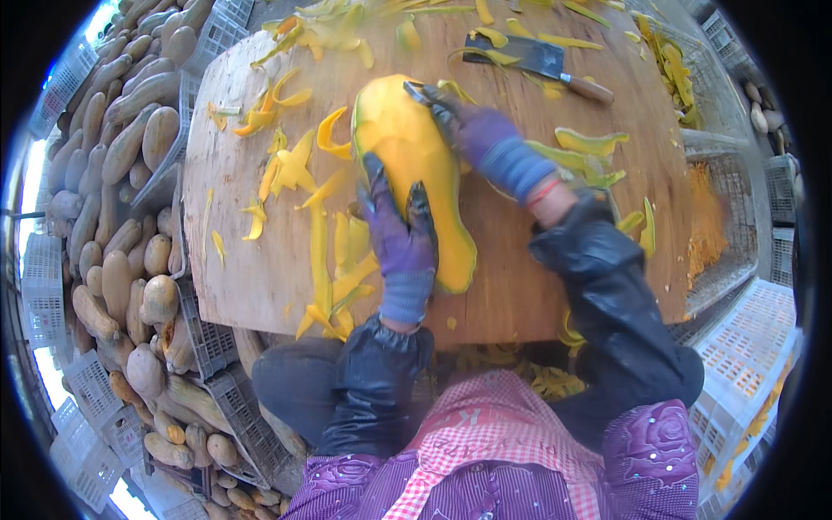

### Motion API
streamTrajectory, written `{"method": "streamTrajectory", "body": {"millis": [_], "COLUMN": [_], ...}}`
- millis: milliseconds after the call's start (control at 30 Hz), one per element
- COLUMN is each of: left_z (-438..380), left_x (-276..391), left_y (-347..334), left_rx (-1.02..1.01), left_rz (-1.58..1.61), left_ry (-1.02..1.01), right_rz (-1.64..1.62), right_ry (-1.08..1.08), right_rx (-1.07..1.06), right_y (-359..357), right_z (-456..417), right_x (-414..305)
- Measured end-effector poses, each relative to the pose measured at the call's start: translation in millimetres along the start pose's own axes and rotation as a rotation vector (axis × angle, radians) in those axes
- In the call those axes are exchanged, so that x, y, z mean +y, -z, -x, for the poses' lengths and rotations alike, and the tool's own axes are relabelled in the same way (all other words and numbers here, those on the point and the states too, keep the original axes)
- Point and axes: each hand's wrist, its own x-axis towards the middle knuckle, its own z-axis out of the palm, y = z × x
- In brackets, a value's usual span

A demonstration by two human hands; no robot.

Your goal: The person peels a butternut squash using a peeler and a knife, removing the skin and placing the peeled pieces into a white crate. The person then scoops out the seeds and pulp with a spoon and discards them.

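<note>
A long pumpkin (pixel 416 149), mostly peeled to yellow flesh, lies on the wooden board (pixel 520 279) before me. Thin green streaks run along its sides. My left hand (pixel 400 227), in a purple glove with dark fingertips, presses on its lower left part with the fingers spread. In my gloved right hand (pixel 478 133) is a peeler (pixel 416 92), its metal head against the upper right of the pumpkin. The fingers hide most of the peeler's handle. Yellow and green peel strips (pixel 289 162) lie scattered to the left of the pumpkin.
A cleaver (pixel 520 55) with a wooden handle lies at the board's far right, peel across its blade. Whole pumpkins (pixel 117 279) are heaped at the left among plastic crates (pixel 208 331). On the right stand a bin with orange shreds (pixel 705 221) and a white crate (pixel 747 338).
</note>
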Motion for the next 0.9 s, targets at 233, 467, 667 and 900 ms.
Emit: {"method": "streamTrajectory", "body": {"millis": [233, 467, 667, 900], "left_z": [-2.5, -4.4, -2.4, -0.8], "left_x": [-6.7, -14.7, -16.0, -18.2], "left_y": [-3.7, -3.9, -0.2, 0.7], "left_rx": [0.021, 0.012, 0.021, 0.044], "left_rz": [0.017, 0.089, 0.102, 0.181], "left_ry": [-0.022, 0.068, 0.009, -0.007], "right_rz": [-0.028, 0.135, 0.253, 0.176], "right_ry": [-0.146, 0.028, -0.168, -0.067], "right_rx": [-0.145, 0.072, -0.101, -0.301], "right_y": [-33.6, 13.8, -4.7, -9.8], "right_z": [218.2, 181.7, 23.6, 228.6], "right_x": [-9.3, -8.3, -21.1, -3.3]}}
